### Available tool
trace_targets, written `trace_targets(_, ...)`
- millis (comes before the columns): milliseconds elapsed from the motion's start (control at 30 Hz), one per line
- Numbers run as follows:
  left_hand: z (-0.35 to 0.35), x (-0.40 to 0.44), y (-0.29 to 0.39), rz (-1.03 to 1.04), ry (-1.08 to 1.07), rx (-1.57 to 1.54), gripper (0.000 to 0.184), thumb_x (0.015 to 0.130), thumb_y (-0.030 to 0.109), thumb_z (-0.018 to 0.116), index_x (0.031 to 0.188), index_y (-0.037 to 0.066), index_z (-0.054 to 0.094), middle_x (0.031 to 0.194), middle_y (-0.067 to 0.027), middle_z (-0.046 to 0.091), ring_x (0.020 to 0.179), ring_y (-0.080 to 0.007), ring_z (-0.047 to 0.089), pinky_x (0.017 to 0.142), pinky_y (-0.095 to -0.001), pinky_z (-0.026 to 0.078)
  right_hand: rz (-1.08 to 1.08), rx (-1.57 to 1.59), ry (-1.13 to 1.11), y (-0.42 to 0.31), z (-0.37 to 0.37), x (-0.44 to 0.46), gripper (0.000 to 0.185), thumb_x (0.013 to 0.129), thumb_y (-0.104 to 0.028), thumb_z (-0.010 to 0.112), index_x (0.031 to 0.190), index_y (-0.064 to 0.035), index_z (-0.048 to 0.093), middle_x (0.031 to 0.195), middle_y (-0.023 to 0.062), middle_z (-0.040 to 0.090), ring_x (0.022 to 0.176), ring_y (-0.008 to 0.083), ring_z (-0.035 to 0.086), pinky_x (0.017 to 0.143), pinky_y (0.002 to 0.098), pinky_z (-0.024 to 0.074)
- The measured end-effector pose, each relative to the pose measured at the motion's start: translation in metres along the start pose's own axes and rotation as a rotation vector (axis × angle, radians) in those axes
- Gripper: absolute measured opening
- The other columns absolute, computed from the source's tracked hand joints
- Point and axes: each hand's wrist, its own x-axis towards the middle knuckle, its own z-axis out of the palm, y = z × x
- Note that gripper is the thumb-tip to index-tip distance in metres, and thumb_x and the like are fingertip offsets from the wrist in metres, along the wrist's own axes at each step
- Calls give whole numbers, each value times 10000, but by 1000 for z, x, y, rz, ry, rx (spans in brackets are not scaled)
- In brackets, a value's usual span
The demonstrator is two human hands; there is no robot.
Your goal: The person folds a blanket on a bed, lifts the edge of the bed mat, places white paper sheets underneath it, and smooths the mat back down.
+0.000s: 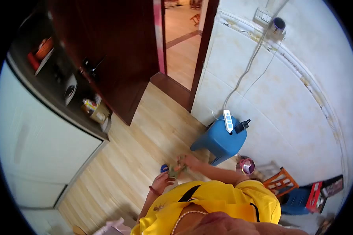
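A small, limp green and orange thing (177, 169), too blurred to name, is between my hands in front of the yellow top. My left hand (161, 181), with a bracelet at the wrist, has its fingers closed at the thing's lower left end. My right hand (189, 161) comes in from the right, fingers curled at its upper side. Just beyond my left hand a blue slipper (164, 168) shows on the floor.
A blue stool (219, 141) bears a white power strip (228, 120) and a black adapter (242, 125). A dark red door (113, 51) stands ajar beside shelves. A pinkish bin (246, 166) and an orange wooden chair (280, 182) are at the right wall.
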Motion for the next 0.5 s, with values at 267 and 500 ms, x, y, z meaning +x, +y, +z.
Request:
trace_targets(267, -101, 10, 139, 49, 375, 369, 257, 814, 160, 553, 1022, 14, 520, 827, -137, 609, 666, -215, 607, 548, -297, 494, -387, -648, 924, -253, -167, 66, 746, 656, -92, 598, 1326, -108, 269, 1192, 210, 459, 1084, 282, 460, 916, 334, 363)
trace_targets(500, -121, 106, 213, -35, 246, 42, 171, 794, 164, 569, 939, 76, 551, 773, -105, 604, 631, -232, 592, 535, -354, 483, -596, -949, 1633, -456, -291, 15, 813, 625, -192, 598, 1324, -50, 207, 895, 261, 578, 818, 366, 576, 747, 388, 455)
